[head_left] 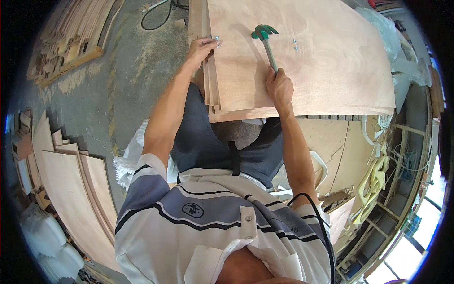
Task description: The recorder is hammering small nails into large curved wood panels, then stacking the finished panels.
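Note:
My right hand [280, 87] is wrapped round the grip of a claw hammer [270, 52] with a green head and a pale shaft. Its head is over the top plywood sheet [331, 71], claw toward the right. At the sheet's left edge, my left hand [202, 50] has its fingertips pressed together beside a small shiny metal fitting [216, 38]. What lies between those fingertips is too small to make out. Two more small metal fittings [295, 45] sit on the sheet, right of the hammer head.
Stepped edges of further plywood sheets [212, 90] show under the top one, above my knees. Thin wood strips [75, 38] are stacked at the far left, and boards [71, 189] lean at the near left. Clear plastic wrap [404, 66] hangs at the right.

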`<state>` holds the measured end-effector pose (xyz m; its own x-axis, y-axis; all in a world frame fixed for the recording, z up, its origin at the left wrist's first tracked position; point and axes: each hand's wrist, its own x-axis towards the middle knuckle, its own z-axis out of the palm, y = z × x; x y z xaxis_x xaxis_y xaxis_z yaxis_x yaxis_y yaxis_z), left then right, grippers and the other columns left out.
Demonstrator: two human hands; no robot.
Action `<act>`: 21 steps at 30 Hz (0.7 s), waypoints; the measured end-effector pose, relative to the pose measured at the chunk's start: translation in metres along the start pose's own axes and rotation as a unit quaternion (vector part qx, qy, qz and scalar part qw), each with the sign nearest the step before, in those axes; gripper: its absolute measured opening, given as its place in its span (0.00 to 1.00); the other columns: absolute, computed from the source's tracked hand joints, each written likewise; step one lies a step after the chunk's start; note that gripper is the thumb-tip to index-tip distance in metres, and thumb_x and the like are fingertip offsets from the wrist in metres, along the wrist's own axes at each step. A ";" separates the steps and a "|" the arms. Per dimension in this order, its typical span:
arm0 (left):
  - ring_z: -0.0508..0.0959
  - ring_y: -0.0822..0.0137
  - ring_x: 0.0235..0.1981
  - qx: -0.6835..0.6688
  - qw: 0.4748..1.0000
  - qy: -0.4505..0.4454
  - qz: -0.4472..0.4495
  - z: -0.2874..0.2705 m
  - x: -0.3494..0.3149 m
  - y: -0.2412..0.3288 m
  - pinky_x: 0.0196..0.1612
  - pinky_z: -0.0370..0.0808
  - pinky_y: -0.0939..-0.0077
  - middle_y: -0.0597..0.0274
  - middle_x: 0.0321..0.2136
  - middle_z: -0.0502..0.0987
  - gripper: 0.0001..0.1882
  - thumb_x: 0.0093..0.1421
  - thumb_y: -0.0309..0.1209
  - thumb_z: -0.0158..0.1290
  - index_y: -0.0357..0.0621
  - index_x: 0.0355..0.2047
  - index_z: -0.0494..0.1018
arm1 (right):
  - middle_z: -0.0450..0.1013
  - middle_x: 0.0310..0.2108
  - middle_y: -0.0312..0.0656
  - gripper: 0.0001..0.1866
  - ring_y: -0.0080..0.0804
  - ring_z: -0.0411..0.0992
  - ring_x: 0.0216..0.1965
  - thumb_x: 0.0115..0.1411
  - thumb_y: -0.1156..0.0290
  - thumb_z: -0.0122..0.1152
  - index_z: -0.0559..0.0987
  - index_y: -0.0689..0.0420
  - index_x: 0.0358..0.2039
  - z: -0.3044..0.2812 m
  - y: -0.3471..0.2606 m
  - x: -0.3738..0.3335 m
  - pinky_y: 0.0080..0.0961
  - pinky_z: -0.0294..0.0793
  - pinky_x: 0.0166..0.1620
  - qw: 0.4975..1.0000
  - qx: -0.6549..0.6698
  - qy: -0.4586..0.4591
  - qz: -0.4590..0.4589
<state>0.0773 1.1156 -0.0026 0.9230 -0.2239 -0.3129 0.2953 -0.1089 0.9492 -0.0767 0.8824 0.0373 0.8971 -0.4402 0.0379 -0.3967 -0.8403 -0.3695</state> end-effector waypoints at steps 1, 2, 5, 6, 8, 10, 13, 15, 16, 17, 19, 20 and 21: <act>0.73 0.76 0.25 -0.006 1.000 0.005 -0.003 -0.001 0.000 -0.002 0.29 0.70 0.79 0.67 0.27 0.77 0.16 0.53 0.38 0.62 0.39 0.36 0.79 | 0.73 0.22 0.61 0.22 0.62 0.73 0.29 0.62 0.53 0.47 0.72 0.62 0.27 -0.002 -0.003 0.000 0.51 0.72 0.34 1.000 -0.001 0.002 -0.005; 0.73 0.76 0.25 -0.009 1.000 0.008 0.000 -0.005 0.004 -0.006 0.29 0.70 0.79 0.67 0.27 0.77 0.16 0.53 0.38 0.62 0.39 0.36 0.79 | 0.73 0.23 0.61 0.22 0.62 0.73 0.29 0.62 0.52 0.47 0.72 0.62 0.27 -0.002 -0.006 0.000 0.51 0.72 0.35 1.000 -0.002 -0.004 0.004; 0.72 0.75 0.26 -0.143 0.990 -0.007 -0.002 -0.019 0.005 -0.023 0.28 0.69 0.77 0.69 0.24 0.75 0.16 0.53 0.38 0.61 0.37 0.35 0.78 | 0.73 0.24 0.62 0.23 0.62 0.73 0.30 0.63 0.52 0.46 0.73 0.62 0.28 -0.003 -0.011 -0.001 0.52 0.72 0.35 1.000 -0.005 -0.012 0.000; 0.72 0.74 0.26 -0.165 0.985 0.053 0.022 -0.013 -0.004 -0.027 0.28 0.69 0.76 0.68 0.23 0.74 0.17 0.51 0.39 0.63 0.37 0.33 0.77 | 0.74 0.24 0.62 0.23 0.62 0.73 0.31 0.63 0.52 0.46 0.73 0.62 0.28 -0.002 -0.007 0.001 0.52 0.72 0.36 1.000 -0.008 -0.011 -0.002; 0.72 0.72 0.26 -0.187 0.974 0.119 0.051 -0.007 -0.029 -0.034 0.27 0.69 0.74 0.67 0.22 0.72 0.19 0.49 0.40 0.65 0.36 0.30 0.75 | 0.73 0.24 0.62 0.23 0.62 0.73 0.31 0.63 0.51 0.46 0.73 0.62 0.27 -0.001 -0.006 0.002 0.52 0.71 0.35 1.000 0.003 -0.010 -0.003; 0.72 0.67 0.25 0.084 0.972 0.187 0.112 0.002 -0.072 -0.046 0.29 0.70 0.72 0.62 0.22 0.72 0.26 0.42 0.43 0.69 0.37 0.29 0.69 | 0.73 0.25 0.63 0.24 0.63 0.73 0.32 0.63 0.51 0.46 0.73 0.62 0.27 -0.003 0.000 0.001 0.52 0.70 0.35 1.000 0.011 -0.011 -0.001; 0.75 0.65 0.27 0.145 0.976 0.152 0.054 0.020 -0.139 -0.035 0.31 0.72 0.70 0.57 0.26 0.74 0.33 0.38 0.43 0.70 0.36 0.35 0.65 | 0.67 0.15 0.53 0.26 0.47 0.66 0.17 0.63 0.51 0.50 0.70 0.64 0.22 -0.014 -0.001 0.000 0.41 0.66 0.25 0.991 0.129 -0.035 -0.017; 0.73 0.67 0.26 0.109 0.979 0.162 0.059 0.023 -0.147 -0.043 0.30 0.71 0.72 0.59 0.25 0.72 0.31 0.39 0.42 0.70 0.37 0.33 0.64 | 0.66 0.16 0.56 0.22 0.46 0.67 0.18 0.63 0.56 0.52 0.72 0.66 0.27 -0.028 -0.024 -0.013 0.38 0.67 0.26 0.979 0.190 -0.059 -0.053; 0.72 0.69 0.25 0.077 0.982 0.162 0.066 0.024 -0.152 -0.043 0.29 0.71 0.74 0.62 0.24 0.71 0.29 0.40 0.40 0.70 0.39 0.31 0.63 | 0.66 0.16 0.56 0.22 0.46 0.67 0.18 0.63 0.56 0.52 0.72 0.66 0.27 -0.035 -0.036 -0.019 0.38 0.67 0.26 0.979 0.188 -0.062 -0.053; 0.73 0.68 0.26 0.106 0.981 0.152 0.058 0.023 -0.152 -0.041 0.31 0.72 0.73 0.60 0.25 0.72 0.30 0.41 0.39 0.70 0.37 0.33 0.63 | 0.64 0.15 0.54 0.21 0.42 0.63 0.17 0.63 0.57 0.52 0.72 0.67 0.27 -0.042 -0.049 -0.025 0.35 0.65 0.24 0.973 0.214 -0.062 -0.068; 0.75 0.66 0.27 0.103 0.981 0.157 0.044 0.021 -0.146 -0.052 0.32 0.73 0.73 0.58 0.27 0.73 0.31 0.40 0.38 0.70 0.36 0.35 0.62 | 0.64 0.15 0.56 0.20 0.48 0.65 0.16 0.63 0.58 0.53 0.71 0.66 0.27 -0.045 -0.068 -0.031 0.36 0.65 0.23 0.963 0.240 -0.049 -0.112; 0.77 0.65 0.29 0.101 0.982 0.158 0.030 0.020 -0.143 -0.058 0.34 0.74 0.73 0.56 0.29 0.74 0.32 0.40 0.37 0.70 0.35 0.37 0.62 | 0.64 0.15 0.56 0.20 0.48 0.65 0.16 0.63 0.58 0.53 0.71 0.66 0.27 -0.041 -0.072 -0.034 0.36 0.65 0.23 0.963 0.240 -0.050 -0.115; 0.77 0.65 0.29 0.101 0.982 0.158 0.032 0.020 -0.137 -0.063 0.34 0.74 0.73 0.56 0.29 0.74 0.32 0.40 0.37 0.70 0.35 0.37 0.62 | 0.65 0.16 0.58 0.20 0.54 0.67 0.19 0.63 0.58 0.53 0.71 0.66 0.26 -0.035 -0.073 -0.034 0.39 0.66 0.23 0.969 0.212 -0.064 -0.112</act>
<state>-0.0725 1.1332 -0.0201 0.9778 0.0723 -0.1965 0.2092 -0.3013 0.9303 -0.0850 0.9483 0.0952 0.9791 -0.1954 0.0557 -0.0978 -0.6935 -0.7138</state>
